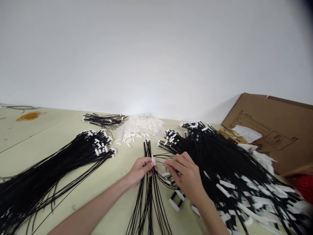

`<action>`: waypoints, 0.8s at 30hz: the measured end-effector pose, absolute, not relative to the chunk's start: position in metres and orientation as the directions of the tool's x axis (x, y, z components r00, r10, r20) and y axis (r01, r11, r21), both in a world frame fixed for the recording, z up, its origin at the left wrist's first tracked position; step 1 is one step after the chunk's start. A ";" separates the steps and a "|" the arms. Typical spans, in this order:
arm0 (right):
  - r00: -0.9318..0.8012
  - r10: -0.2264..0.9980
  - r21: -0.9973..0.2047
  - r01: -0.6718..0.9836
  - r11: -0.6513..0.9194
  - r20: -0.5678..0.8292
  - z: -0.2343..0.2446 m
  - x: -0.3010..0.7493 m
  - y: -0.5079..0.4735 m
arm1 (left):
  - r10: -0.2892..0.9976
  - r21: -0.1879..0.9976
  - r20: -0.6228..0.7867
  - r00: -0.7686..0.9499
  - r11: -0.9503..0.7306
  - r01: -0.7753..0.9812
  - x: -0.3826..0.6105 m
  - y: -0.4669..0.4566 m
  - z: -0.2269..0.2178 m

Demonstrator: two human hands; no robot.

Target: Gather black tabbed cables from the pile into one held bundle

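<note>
While left hand [140, 169] pinches white connector [154, 160], right hand [184, 173] grips black wire [160, 162].

The plastic bag [144, 125] is see-through with a milky sheen, its contents white; the loose pieces [128, 138] at its near edge are white too. Behind the bag, the wall [146, 58] is plain pale grey; beneath it, the tabletop [117, 176] is yellowish green. Nearer than the bag, the wires [148, 195] are black and the connector [154, 160] white. Left of the bag, the small bundle [105, 120] and large bundle [56, 160] are black with white ends, the rubber bands [28, 116] amber. Right of it, the wire pile [215, 156] is black, flecked white; the packet [231, 134] is gold, the carton [276, 133] brown with darker printed lines, the farthest item [304, 186] red.
</note>
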State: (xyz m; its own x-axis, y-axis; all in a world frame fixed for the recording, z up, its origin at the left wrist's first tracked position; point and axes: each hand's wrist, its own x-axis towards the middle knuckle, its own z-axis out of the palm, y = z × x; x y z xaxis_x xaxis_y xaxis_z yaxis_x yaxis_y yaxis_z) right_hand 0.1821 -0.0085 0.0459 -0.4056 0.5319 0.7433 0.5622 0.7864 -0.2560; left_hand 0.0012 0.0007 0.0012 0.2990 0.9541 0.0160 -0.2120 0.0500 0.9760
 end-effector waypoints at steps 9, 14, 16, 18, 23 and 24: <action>-0.470 0.552 -0.256 0.555 0.791 0.688 0.046 0.185 -0.007 | 0.954 0.976 0.004 0.298 0.061 -0.209 0.001 0.001 0.002; -0.488 0.565 -0.244 0.573 0.783 0.666 0.046 0.185 -0.007 | 0.957 0.971 -0.006 0.289 0.074 -0.227 0.002 0.000 0.002; -0.486 0.569 -0.246 0.577 0.779 0.663 0.046 0.184 -0.008 | 0.958 0.971 -0.011 0.286 0.078 -0.225 0.002 0.000 0.002; -0.483 0.569 -0.247 0.577 0.778 0.666 0.046 0.184 -0.008 | 0.957 0.972 -0.013 0.289 0.080 -0.220 0.002 -0.001 0.003; -0.493 0.576 -0.244 0.583 0.775 0.652 0.047 0.184 -0.008 | 0.953 0.975 -0.023 0.303 0.088 -0.204 0.002 -0.002 0.006; -0.493 0.579 -0.245 0.585 0.773 0.649 0.047 0.184 -0.008 | 0.952 0.975 -0.021 0.304 0.087 -0.204 0.002 -0.001 0.006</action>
